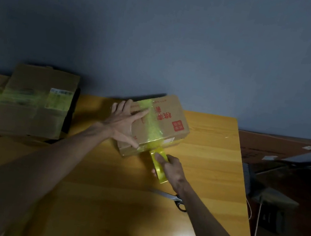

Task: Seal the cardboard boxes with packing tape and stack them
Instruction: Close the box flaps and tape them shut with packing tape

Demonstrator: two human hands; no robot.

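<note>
Left side: taped boxes [29, 105], at least two. Bench centre: one cardboard box [171, 118], yellow tape across its top. Left hand [124, 122] lies flat on it, fingers spread; right hand [173, 167] grips one tape roll [159, 171]. One pair of scissors [175, 199]. Yellow wooden bench [97, 190]; blue-grey wall [164, 37].

A brown cardboard box [160, 122] with red print wears yellow tape [154, 127]; the table [204, 167] is orange-yellow wood.

One head-worn wide-angle view looks forward and down from close above the counter [207, 147], facing the wall [184, 40]; both forearms reach in from the lower edge.
</note>
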